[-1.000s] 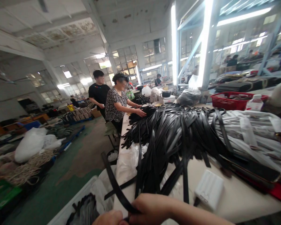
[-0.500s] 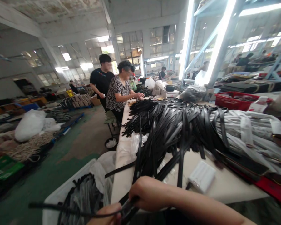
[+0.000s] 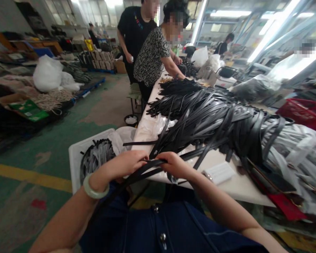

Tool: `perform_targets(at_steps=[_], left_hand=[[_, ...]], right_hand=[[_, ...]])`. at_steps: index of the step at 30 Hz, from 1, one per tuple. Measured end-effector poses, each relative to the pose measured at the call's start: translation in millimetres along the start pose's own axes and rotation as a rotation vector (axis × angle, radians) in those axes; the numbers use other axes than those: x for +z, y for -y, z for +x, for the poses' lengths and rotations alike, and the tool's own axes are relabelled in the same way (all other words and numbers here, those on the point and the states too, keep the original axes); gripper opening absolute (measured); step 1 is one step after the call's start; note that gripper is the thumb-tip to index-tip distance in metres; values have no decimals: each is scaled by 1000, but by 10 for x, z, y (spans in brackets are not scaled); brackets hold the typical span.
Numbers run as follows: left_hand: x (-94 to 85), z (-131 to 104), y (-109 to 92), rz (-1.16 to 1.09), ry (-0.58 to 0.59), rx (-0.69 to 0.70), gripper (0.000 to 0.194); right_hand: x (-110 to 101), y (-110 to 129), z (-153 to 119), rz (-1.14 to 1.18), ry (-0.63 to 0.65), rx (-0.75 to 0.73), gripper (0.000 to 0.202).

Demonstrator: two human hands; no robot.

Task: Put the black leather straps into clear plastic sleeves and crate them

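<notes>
Both hands are closed on long black straps [image 3: 144, 170] over the near edge of the table. My left hand [image 3: 130, 162], with a pale green bangle [image 3: 95, 188] on the wrist, pinches them from the left. Close by on the right, my right hand [image 3: 172, 164] grips the same straps, and their loose ends hang down toward my lap. A large pile of black straps [image 3: 200, 112] spreads over the pale table [image 3: 242, 186] beyond my hands. A white box-like object [image 3: 219, 173] lies to the right of my right hand.
A white bin [image 3: 75, 165] holding black straps and clear plastic stands at the left. Plastic-wrapped bundles [image 3: 300, 151] and a red basket [image 3: 302, 112] are at the right. Two people [image 3: 152, 56] are at the table's far left side, one reaching over the pile.
The view has tilted down, showing my lap and both forearms. My hands now hold the straps side by side, where before my right hand was above my left. The seated-height person leans further over the pile.
</notes>
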State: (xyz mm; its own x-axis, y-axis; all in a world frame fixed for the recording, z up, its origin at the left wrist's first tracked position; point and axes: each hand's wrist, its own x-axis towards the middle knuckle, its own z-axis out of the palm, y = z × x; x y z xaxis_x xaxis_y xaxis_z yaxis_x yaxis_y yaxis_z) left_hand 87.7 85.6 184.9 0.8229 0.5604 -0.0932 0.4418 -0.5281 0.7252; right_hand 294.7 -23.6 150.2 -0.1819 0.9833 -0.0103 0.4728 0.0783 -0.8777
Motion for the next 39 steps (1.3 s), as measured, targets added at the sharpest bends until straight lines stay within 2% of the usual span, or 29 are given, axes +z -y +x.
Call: perform_targets(at_steps=[3, 5, 8, 11, 13, 16, 19, 22, 24, 27, 30, 33, 35, 36, 39], left_hand=[[-351, -141, 245, -69, -37, -44, 51], [-441, -220, 374, -177, -146, -105, 50], [-328, -236, 450, -333, -251, -179, 42], [-138, -169, 417, -476, -215, -185, 38], [-82, -124, 375, -463, -168, -186, 29], [-108, -71, 303, -290, -38, -178, 20], [-131, -4, 210, -12, 136, -67, 22], [-47, 78, 120, 198, 268, 55, 24], [42, 126, 101, 244, 303, 102, 21], [140, 170, 159, 217, 211, 91, 18], [172, 177, 258, 110, 62, -39, 26], [197, 167, 303, -14, -17, -152, 29], [225, 153, 291, -86, 5, -173, 27], [238, 143, 279, -106, 22, -173, 27], [250, 96, 255, -60, 16, -166, 26]], right_hand=[[-177, -72, -26, 91, -59, 101, 17], [-255, -117, -39, 131, -92, 116, 17], [-252, -158, -21, 151, -103, 108, 16], [-170, -149, 20, 123, -92, 97, 16], [-130, -123, 34, 60, -87, 66, 17], [-122, -85, 25, -70, -72, -18, 20], [-119, -73, 3, -180, -36, -73, 24], [-63, -95, -6, -309, -16, -73, 29], [-17, -121, -12, -383, -1, -60, 30], [3, -152, -41, -510, -15, 11, 29], [-13, -153, -86, -687, -97, 92, 37], [32, -124, -80, -821, -142, -59, 45], [103, -110, -19, -856, -95, -199, 46], [140, -109, 26, -861, -47, -219, 44], [220, -131, 162, -871, 108, -86, 30]])
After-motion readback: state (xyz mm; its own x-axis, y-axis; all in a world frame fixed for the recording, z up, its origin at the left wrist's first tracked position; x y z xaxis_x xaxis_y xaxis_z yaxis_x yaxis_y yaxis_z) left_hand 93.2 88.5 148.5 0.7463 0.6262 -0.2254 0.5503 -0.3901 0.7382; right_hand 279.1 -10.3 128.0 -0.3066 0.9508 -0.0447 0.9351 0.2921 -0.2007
